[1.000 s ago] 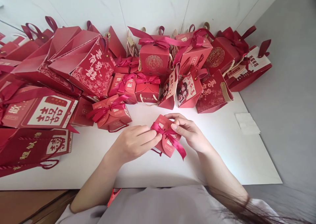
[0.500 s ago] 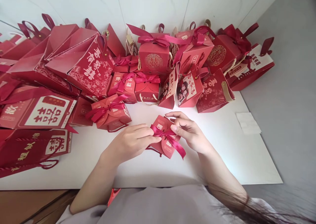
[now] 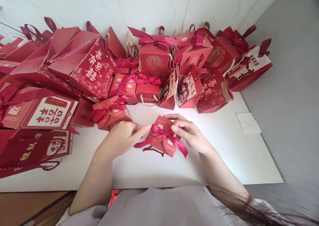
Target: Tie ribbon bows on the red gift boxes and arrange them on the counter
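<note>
A small red gift box (image 3: 161, 143) with gold lettering sits tilted at an angle on the white table (image 3: 139, 172), tied on top with a crimson ribbon bow (image 3: 163, 133). My right hand (image 3: 190, 134) holds its right side, thumb on the top by the bow and fingers behind. Just left of the box is my left hand (image 3: 124, 136), empty, with one digit stretched toward the box's upper left edge and the others loosely bent. One ribbon tail hangs free off the box's left side, above a dark red cord handle (image 3: 152, 149).
Another bow-tied red box (image 3: 111, 111) stands close behind my left hand. Larger red gift boxes (image 3: 84, 66) crowd the left and back against the pale wall. Photo-printed boxes (image 3: 190, 88) stand behind my right hand. A folded white tissue (image 3: 248, 123) lies near the table's right edge.
My left hand has let go of the ribbon and drawn back to the left. The left ribbon tail now hangs loose. My right hand stays on the box.
</note>
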`<state>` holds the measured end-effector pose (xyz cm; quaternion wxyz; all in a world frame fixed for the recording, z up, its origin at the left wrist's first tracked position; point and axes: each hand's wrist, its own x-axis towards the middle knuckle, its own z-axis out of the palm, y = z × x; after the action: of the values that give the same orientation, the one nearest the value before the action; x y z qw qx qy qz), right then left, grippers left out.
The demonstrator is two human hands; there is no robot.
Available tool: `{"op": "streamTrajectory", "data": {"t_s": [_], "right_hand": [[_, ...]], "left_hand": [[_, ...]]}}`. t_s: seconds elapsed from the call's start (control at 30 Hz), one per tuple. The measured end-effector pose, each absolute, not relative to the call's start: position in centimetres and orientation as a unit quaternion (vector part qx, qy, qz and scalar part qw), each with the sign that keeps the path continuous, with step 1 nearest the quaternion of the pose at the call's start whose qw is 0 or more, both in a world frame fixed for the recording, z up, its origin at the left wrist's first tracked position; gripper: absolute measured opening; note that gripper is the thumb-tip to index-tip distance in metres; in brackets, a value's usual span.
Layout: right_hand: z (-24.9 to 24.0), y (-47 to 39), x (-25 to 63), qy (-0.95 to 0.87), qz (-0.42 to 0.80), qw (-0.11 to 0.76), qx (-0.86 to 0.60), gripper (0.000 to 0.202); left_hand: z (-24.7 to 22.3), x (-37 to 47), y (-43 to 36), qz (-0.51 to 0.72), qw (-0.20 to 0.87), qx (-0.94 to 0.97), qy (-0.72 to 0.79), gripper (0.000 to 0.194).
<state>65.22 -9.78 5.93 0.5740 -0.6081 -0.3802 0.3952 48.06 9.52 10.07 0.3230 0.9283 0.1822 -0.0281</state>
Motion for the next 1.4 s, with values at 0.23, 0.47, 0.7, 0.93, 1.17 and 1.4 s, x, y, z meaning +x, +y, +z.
{"op": "streamTrajectory", "data": {"t_s": [0.23,0.47,0.7,0.93,1.17,1.4], "right_hand": [[6.0,-9.8,65.2,-0.365,0.404,0.568,-0.617,0.039],[6.1,-10.0,65.2,-0.377,0.393,0.569,-0.616,0.037],[6.1,-10.2,65.5,-0.386,0.376,0.579,-0.612,0.031],[5.9,-10.1,65.6,-0.385,0.376,0.582,-0.609,0.032],[5.4,-10.1,66.2,-0.398,0.38,0.579,-0.602,0.03],[5.5,-10.5,66.7,-0.464,0.355,0.546,-0.601,0.025]], "left_hand": [[9.1,48.1,9.9,-0.269,0.513,0.792,0.194,0.069],[9.2,49.5,10.8,-0.368,0.63,0.676,0.106,0.05],[9.4,49.2,11.3,-0.32,0.636,0.695,0.099,0.036],[9.7,48.9,12.2,-0.221,0.595,0.771,0.051,0.033],[8.7,48.9,12.7,-0.247,0.58,0.775,0.054,0.029],[8.5,48.8,13.1,-0.242,0.574,0.781,0.047,0.03]]}}
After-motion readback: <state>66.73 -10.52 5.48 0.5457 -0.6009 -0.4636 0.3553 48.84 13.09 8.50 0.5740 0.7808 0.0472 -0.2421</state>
